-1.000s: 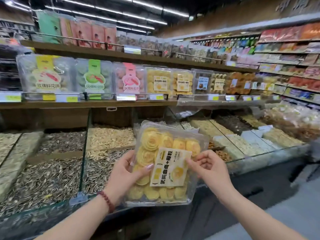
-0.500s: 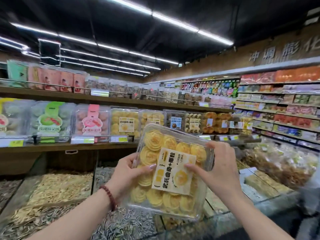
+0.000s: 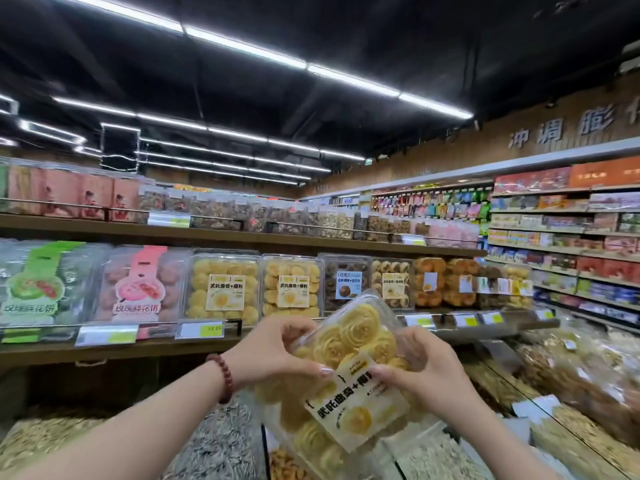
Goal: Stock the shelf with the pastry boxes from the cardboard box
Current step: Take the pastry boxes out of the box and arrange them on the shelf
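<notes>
Label (image 3: 350, 409) on pastry box (image 3: 360, 329): 武氏曲奇

The pastry box (image 3: 343, 382) under my fingers (image 3: 313, 370) is glossy clear plastic with a matt paper label (image 3: 356, 407); the shelf (image 3: 138, 351) looks wooden.

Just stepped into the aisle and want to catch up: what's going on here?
A person holds a clear pastry box of yellow swirl cookies, tilted, with the left hand gripping its left edge and the right hand its right side. It is in front of the shelf, not yet on it. Two matching boxes stand there, straight ahead, above loose seeds.
</notes>
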`<state>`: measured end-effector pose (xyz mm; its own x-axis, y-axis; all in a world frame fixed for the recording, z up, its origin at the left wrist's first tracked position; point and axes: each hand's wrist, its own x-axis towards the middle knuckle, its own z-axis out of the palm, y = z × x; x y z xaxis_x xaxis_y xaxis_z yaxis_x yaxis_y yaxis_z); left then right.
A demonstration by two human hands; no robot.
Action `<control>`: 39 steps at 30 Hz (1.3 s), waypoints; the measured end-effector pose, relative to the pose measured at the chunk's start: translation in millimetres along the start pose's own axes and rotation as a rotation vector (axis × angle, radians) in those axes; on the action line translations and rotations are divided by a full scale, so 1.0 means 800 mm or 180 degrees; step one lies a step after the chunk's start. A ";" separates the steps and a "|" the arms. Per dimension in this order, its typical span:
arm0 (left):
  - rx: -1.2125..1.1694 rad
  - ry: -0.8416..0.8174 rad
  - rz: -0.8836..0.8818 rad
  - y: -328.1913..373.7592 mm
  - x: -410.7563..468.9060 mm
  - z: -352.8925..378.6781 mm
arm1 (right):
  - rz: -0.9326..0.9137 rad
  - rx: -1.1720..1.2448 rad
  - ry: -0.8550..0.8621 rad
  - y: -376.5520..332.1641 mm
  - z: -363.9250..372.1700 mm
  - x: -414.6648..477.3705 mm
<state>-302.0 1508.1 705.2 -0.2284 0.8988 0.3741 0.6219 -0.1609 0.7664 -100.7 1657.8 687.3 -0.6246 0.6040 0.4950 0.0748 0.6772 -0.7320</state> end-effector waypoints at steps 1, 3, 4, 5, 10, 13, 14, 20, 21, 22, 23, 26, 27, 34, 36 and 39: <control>0.0266 0.0172 0.0052 -0.014 0.020 -0.011 | 0.0025 0.0097 0.0101 0.013 0.010 0.020; 0.0690 0.0608 0.0057 -0.044 0.061 -0.037 | 0.0113 0.0317 0.0368 0.041 0.028 0.068; 0.0782 0.0837 -0.0031 -0.057 0.074 -0.048 | 0.0171 0.0470 0.0503 0.053 0.034 0.086; 0.0794 0.1094 -0.0164 -0.075 0.091 -0.058 | 0.0238 0.0606 0.0601 0.069 0.044 0.111; 0.0623 0.1907 -0.0833 -0.161 0.150 -0.077 | 0.0728 0.1352 0.1093 0.122 0.083 0.206; 0.0545 0.1607 -0.0916 -0.187 0.191 -0.071 | 0.0781 0.1669 0.1231 0.140 0.105 0.265; 0.0590 0.1549 -0.0865 -0.186 0.201 -0.069 | 0.0777 0.1806 0.1232 0.141 0.110 0.281; 0.0721 0.2049 -0.0640 -0.197 0.280 -0.074 | 0.0529 0.2240 0.1025 0.157 0.142 0.385; 0.0759 0.2123 -0.0641 -0.202 0.292 -0.076 | 0.0475 0.2265 0.0996 0.162 0.145 0.399; 0.0793 0.2224 -0.0666 -0.208 0.305 -0.079 | 0.0435 0.2269 0.0978 0.167 0.151 0.417; 0.0828 0.2303 -0.0707 -0.213 0.312 -0.081 | 0.0429 0.2222 0.0957 0.170 0.155 0.427; 0.0977 0.2475 -0.0917 -0.241 0.337 -0.085 | 0.0348 0.2165 0.0726 0.183 0.172 0.455; 0.1044 0.2527 -0.1007 -0.253 0.345 -0.085 | 0.0341 0.2160 0.0613 0.190 0.181 0.466; 0.1685 0.2548 -0.1527 -0.301 0.359 -0.078 | 0.0485 0.1835 0.0217 0.242 0.226 0.500; 0.1689 0.2555 -0.1632 -0.316 0.361 -0.079 | 0.0530 0.1691 0.0054 0.249 0.236 0.502; 0.1765 0.2436 -0.1766 -0.335 0.362 -0.079 | 0.0638 0.1323 -0.0027 0.262 0.250 0.510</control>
<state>-581.8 1785.9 641.2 -0.8663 0.2677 0.4217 0.4956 0.5662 0.6587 -495.0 1962.1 642.2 -0.6362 0.7011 0.3220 -0.1224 0.3204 -0.9393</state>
